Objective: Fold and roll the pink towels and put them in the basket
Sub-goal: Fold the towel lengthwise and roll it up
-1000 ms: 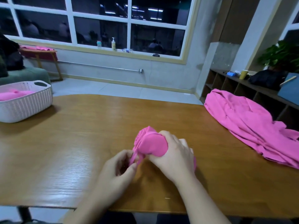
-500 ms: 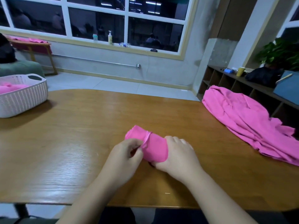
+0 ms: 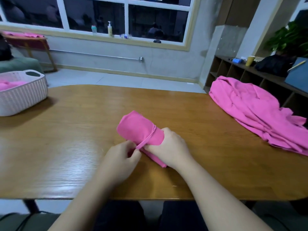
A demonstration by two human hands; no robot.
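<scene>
1. Pink rolled towel (image 3: 140, 129) lies on the wooden table (image 3: 66, 147), near the middle of its near side.
2. Her right hand (image 3: 168, 147) wraps round the roll's near end.
3. Her left hand (image 3: 120, 157) pinches the towel's loose edge.
4. White basket (image 3: 25, 95) sits far left, pink cloth inside.
5. Heaped pink towels (image 3: 256, 110) lie far right.

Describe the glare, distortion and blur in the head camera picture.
Head view: pale glare streaks the wooden table left of the left hand; wide-angle distortion bows the table's far edge and tilts the window frame; the rolled towel and right hand are fairly sharp, the basket slightly soft; the panes are dark and reflective.
</scene>
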